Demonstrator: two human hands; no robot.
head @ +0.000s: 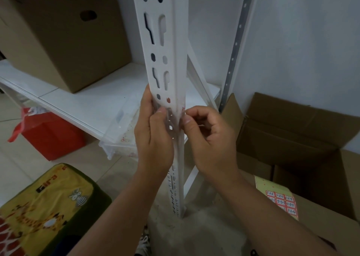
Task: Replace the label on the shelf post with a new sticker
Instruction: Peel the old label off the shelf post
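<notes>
My left hand (155,139) wraps around the white shelf post (165,65), thumb pressing the clear tape over the old label (171,113). My right hand (208,139) pinches the label's edge at the post's corner. The sheet of new stickers (282,201) lies on a brown box (321,216) to my right.
</notes>
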